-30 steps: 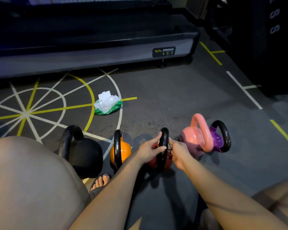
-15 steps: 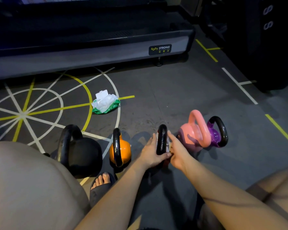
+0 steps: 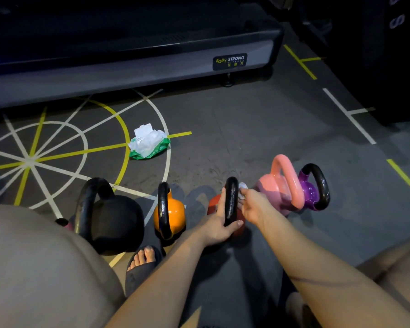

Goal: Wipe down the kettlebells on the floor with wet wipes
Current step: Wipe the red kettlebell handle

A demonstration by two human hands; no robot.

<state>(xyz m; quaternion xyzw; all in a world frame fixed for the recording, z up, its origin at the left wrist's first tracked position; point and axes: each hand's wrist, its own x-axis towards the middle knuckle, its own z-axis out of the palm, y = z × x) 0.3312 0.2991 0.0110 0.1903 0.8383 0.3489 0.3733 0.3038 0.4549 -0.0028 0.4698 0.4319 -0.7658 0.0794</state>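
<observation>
Red kettlebell [image 3: 214,204] (head view): stands on the floor [image 3: 246,138], mid-row between the orange kettlebell [image 3: 174,214] and the pink kettlebell [image 3: 278,185]; its black handle [image 3: 231,197] is upright.
Left hand [image 3: 219,224]: curled round the handle's near side, apparently steadying the bell against rubbing.
Right hand [image 3: 252,205]: pinches a white wipe [image 3: 243,187] against the handle's right flank, near the top.
Wipes pack [image 3: 148,144]: lid open, well beyond the row, probably left there for fresh sheets.
Black kettlebell [image 3: 115,218], purple kettlebell [image 3: 308,192]: row ends, neither hand on them.

Five kettlebells [image 3: 114,221] [image 3: 175,216] [image 3: 214,203] [image 3: 277,185] [image 3: 308,192], one wipes pack [image 3: 148,144]
</observation>
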